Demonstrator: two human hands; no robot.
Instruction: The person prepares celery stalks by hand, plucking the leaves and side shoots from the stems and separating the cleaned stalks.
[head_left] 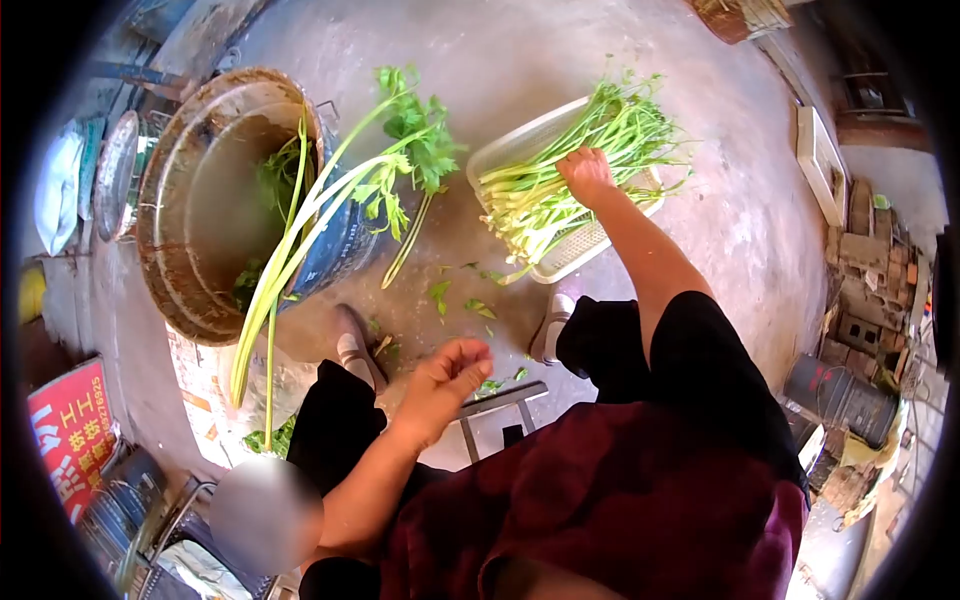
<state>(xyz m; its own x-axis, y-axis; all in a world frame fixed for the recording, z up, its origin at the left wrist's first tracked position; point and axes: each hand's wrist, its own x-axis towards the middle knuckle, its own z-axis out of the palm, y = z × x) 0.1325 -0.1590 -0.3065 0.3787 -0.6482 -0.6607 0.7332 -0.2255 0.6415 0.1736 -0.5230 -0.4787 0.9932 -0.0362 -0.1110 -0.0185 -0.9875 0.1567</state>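
Observation:
My right hand [588, 175] reaches forward to the white plastic basket [525, 130]. Its fingers are closed on thin green celery stalks [535, 205] heaped there, their pale ends toward me and leaves at the far side. Nearer my lap, my left hand [445, 385] hovers with loosely bent fingers, the thumb a little apart, and nothing visible in it. Long, leafy celery stalks [300, 235] lean across the rim of a big blue drum [345, 245] on my left. More green leaves [285, 175] show inside the drum.
Torn leaves [440, 295] lie scattered on the concrete floor [735, 230] between my feet. A small metal-framed stand [500, 400] is before my lap. Stacked bricks [865, 260] and a dark bucket [845, 400] stand at right. A red sign [75, 430] is at left.

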